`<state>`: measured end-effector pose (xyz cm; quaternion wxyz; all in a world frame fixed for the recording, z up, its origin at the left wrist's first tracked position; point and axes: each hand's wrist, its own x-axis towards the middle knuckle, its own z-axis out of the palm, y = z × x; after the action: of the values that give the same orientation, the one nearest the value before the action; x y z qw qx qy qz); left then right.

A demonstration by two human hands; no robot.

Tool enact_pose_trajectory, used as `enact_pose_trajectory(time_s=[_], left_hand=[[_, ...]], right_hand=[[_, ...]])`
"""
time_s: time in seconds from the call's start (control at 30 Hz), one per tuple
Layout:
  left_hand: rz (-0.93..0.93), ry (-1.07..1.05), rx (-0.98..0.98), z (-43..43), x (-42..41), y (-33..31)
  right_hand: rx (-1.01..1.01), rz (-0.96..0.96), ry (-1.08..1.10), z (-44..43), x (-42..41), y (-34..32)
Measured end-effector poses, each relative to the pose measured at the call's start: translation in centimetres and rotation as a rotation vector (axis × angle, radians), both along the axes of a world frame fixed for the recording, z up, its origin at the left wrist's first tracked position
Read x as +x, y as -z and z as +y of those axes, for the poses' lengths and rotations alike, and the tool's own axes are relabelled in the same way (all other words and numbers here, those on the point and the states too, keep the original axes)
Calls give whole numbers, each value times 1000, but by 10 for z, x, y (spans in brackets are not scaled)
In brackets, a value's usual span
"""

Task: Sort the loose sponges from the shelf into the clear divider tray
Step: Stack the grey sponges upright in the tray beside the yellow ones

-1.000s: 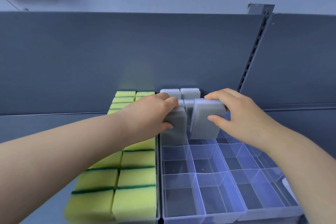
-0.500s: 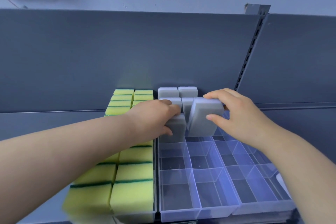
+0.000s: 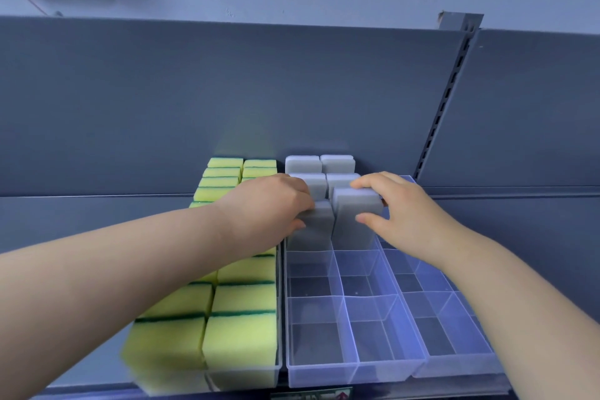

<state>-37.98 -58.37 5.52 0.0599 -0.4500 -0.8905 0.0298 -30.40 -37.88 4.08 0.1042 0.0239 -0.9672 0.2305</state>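
A clear divider tray [image 3: 355,367] sits on the shelf, its near compartments holding nothing. At its far end stand several grey sponges [image 3: 319,163] upright in two columns. My left hand [image 3: 269,204] grips a grey sponge [image 3: 313,230] standing in the left column. My right hand [image 3: 401,208] pinches another grey sponge [image 3: 354,221] beside it in the right column, thumb on its near face, fingers over its top. Both sponges reach down into tray compartments.
A tray of yellow-and-green sponges [image 3: 242,338] fills the space to the left, under my left forearm. A second clear divider tray [image 3: 454,364] lies on the right. The grey shelf back panel [image 3: 292,91] rises right behind the trays.
Both hands have pushed their grey sponges down and slightly away, deeper into the tray compartments. The right sponge has gone from tilted to nearly upright.
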Motion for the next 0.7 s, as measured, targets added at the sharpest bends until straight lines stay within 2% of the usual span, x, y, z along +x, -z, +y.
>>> enact_pose_trajectory(time_s=[0.33,0.7], left_hand=[[6,20,39,-3,-2,8],[28,30,43,-2,3,3]], right_hand=[[99,-72,8,-3,-4,17],[209,-89,0,-4,-4,6]])
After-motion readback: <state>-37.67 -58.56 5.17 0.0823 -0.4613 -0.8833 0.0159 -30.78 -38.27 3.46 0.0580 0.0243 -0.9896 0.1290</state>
